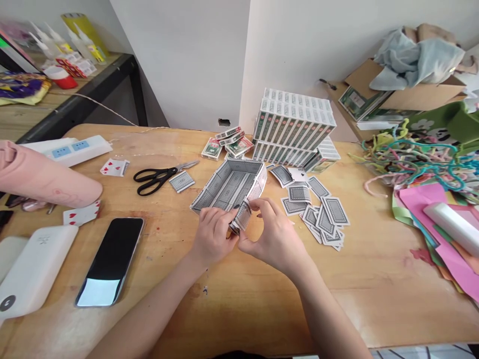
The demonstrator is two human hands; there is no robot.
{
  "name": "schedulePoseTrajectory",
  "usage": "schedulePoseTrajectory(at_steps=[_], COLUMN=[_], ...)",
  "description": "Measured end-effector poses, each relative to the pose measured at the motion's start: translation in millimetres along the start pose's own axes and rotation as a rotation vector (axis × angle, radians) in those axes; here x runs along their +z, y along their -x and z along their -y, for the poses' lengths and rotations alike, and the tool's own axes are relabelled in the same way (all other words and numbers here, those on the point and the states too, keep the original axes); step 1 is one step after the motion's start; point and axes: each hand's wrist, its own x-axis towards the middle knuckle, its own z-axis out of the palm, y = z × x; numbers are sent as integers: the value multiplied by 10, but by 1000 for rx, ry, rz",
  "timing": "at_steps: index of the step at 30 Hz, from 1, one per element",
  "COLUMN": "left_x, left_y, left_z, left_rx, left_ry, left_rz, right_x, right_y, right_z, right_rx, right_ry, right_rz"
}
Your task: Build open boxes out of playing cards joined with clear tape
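An open box made of patterned grey playing cards [232, 185] rests at the middle of the table, its near right corner between my hands. My left hand [214, 233] is closed on that near corner, thumb and fingers pinching the card edge. Fingers of my right hand [275, 234] curve round the same corner from the right, with index finger and thumb on a card there. Loose grey-backed cards [327, 219] are scattered to the right of the box. To its left lie a single card [182, 182] and black-handled scissors [157, 178].
Stacked card packs [294, 127] stand behind the box, beside several loose packs [228, 144]. On the left are a phone [110, 262], a white power bank [37, 269], a pink bottle [48, 174] and a power strip [80, 149]. Coloured paper [436, 219] and pipe cleaners [411, 159] lie right.
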Motion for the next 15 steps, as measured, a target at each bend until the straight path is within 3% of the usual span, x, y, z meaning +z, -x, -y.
schedulePoseTrajectory(at_steps=[15], left_x=[12], left_y=[-26], left_z=[-33], left_rx=[33], left_ry=[-2], left_rz=[-44], right_x=[12], right_y=[-42], right_z=[15], right_rx=[-47], right_ry=[32], right_rz=[1])
